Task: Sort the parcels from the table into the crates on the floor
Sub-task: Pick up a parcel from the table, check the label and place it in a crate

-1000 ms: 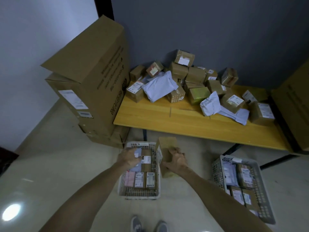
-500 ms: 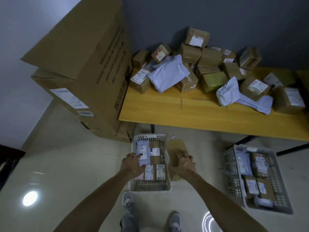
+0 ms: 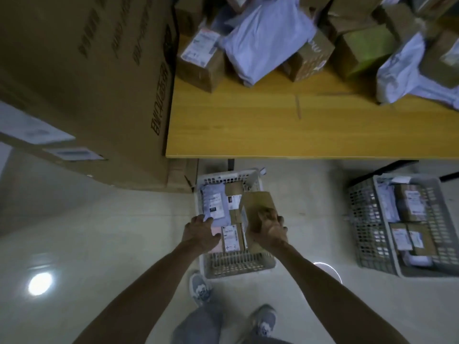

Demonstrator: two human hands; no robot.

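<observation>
My right hand (image 3: 271,232) grips a brown cardboard parcel (image 3: 257,207) standing on edge at the right side of the white crate (image 3: 233,265) on the floor. My left hand (image 3: 201,233) rests over the crate's left side, fingers touching a grey labelled mailer (image 3: 214,203) that lies on other packed boxes. On the yellow table (image 3: 285,130) above lie several brown boxes and a large white poly bag (image 3: 267,36).
A big cardboard carton (image 3: 87,78) stands left of the table, close to the crate. A grey crate (image 3: 372,234) holding parcels sits on the floor at right. My shoes (image 3: 198,289) stand just before the white crate. Black table legs (image 3: 231,163) descend behind it.
The camera has dropped closer to the floor and crate. Both hands have moved lower into the white crate, the right one bringing the brown parcel down along its right side.
</observation>
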